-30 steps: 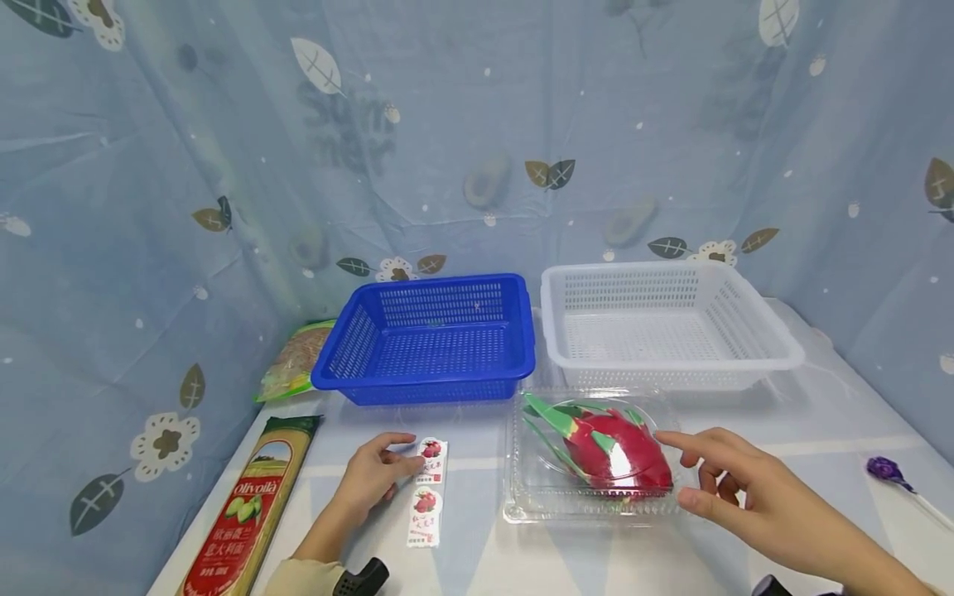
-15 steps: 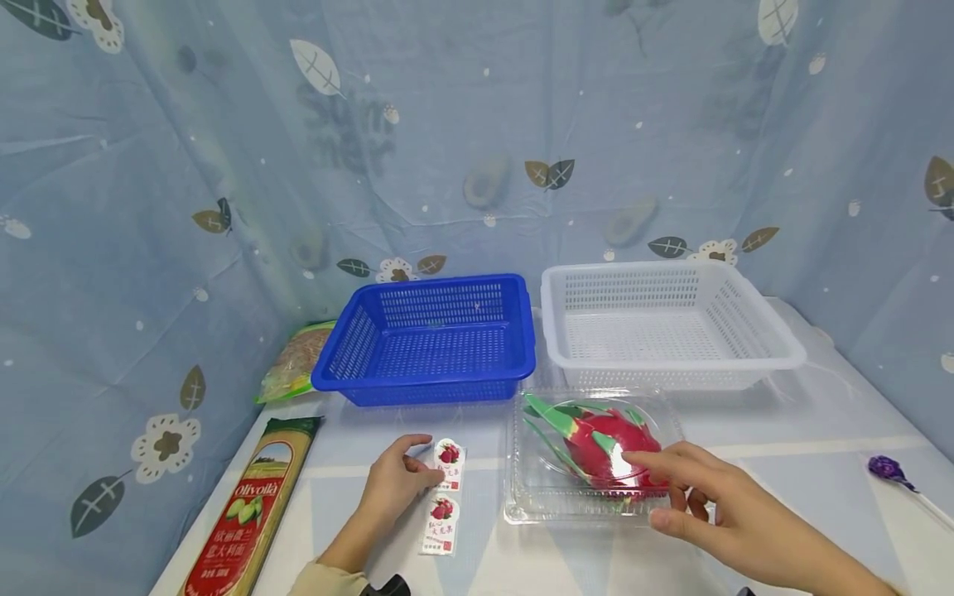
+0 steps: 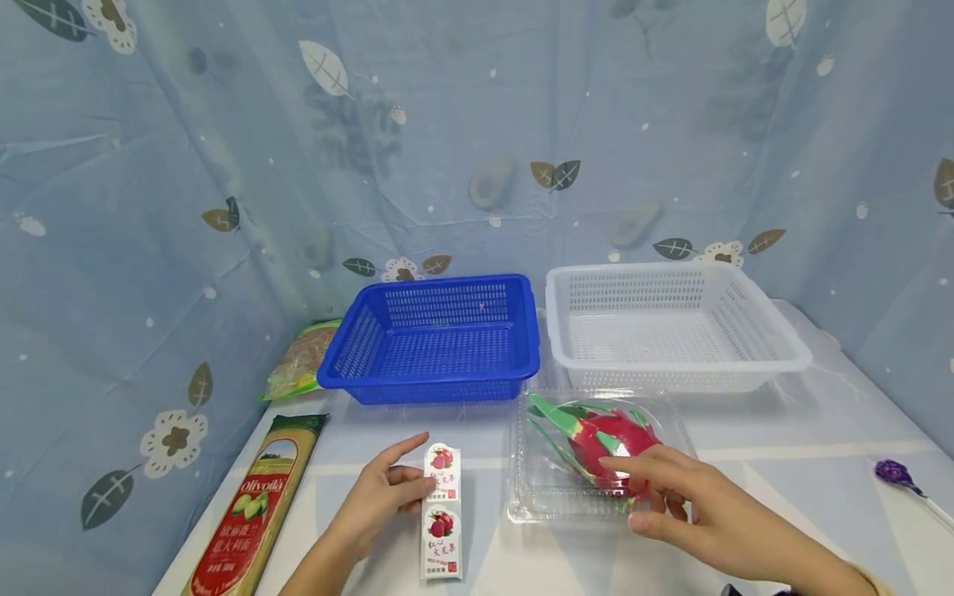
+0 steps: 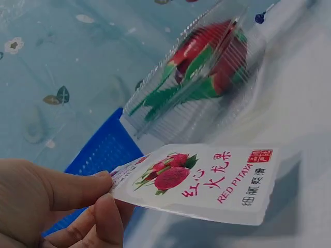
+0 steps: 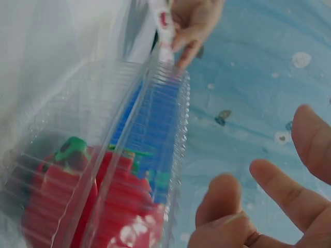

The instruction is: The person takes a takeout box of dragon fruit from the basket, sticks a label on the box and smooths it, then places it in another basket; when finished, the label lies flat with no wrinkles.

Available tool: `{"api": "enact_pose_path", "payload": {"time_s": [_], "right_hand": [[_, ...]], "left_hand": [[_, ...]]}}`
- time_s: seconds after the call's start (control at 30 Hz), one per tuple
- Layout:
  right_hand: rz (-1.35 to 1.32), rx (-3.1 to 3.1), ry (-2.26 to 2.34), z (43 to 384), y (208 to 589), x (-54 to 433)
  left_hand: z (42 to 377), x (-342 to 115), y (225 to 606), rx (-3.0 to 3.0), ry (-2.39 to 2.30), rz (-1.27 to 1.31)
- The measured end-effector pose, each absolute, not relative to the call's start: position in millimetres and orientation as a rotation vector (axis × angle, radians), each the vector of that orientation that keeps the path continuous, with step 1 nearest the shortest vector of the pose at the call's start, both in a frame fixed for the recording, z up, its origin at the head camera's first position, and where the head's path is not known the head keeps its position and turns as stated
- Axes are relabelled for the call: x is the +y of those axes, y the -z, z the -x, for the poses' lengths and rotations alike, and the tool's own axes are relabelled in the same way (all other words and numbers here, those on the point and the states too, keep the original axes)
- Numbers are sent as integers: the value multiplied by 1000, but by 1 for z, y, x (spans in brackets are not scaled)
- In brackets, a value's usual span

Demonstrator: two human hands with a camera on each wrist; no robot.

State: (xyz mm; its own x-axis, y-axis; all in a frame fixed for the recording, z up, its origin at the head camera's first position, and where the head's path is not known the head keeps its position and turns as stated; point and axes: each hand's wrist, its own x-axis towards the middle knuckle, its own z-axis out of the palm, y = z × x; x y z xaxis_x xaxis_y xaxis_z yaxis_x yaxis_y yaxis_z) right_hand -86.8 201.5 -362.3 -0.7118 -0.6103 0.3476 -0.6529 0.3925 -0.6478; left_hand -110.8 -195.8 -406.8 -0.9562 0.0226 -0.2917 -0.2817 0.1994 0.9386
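My left hand (image 3: pixel 376 501) pinches the upper part of a strip of dragon fruit stickers (image 3: pixel 441 538) between thumb and finger. In the left wrist view the strip (image 4: pixel 207 183) sticks out from the fingertips, its "RED PITAYA" print readable, lifted off the table. A clear plastic clamshell box (image 3: pixel 551 501) lies to the right of it with its lid down. Inside that box is a red dragon fruit (image 3: pixel 596 443) with green leaf tips. Over the box's right side is my right hand (image 3: pixel 696 505), fingers loosely bent and holding nothing; in the right wrist view they are apart from the box.
A blue basket (image 3: pixel 428 393) and a white basket (image 3: pixel 681 377) stand behind the box. On the left lie a pack of spaghetti (image 3: pixel 253 513) and a green-edged bag (image 3: pixel 301 360). A purple-headed lollipop (image 3: pixel 894 473) is at far right.
My left hand has moved right and raised the sticker strip toward me. The right hand has shifted left, over the clear box. The box has hardly moved.
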Motion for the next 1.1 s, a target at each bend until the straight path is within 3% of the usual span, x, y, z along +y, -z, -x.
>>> {"api": "enact_pose_path", "payload": {"time_s": [0.37,0.67,1.1], "right_hand": [[-1218,-2598,-1680,97,360,154],[-758,-2716,-2369,110,357,112],[-637,-2683,-2428,109,361,91]], "left_hand": [[87,-157,376,2077,-1899,63],[79,-138,371,2074,-1896,23],[76,-137,373,2018,-1930,27]]}}
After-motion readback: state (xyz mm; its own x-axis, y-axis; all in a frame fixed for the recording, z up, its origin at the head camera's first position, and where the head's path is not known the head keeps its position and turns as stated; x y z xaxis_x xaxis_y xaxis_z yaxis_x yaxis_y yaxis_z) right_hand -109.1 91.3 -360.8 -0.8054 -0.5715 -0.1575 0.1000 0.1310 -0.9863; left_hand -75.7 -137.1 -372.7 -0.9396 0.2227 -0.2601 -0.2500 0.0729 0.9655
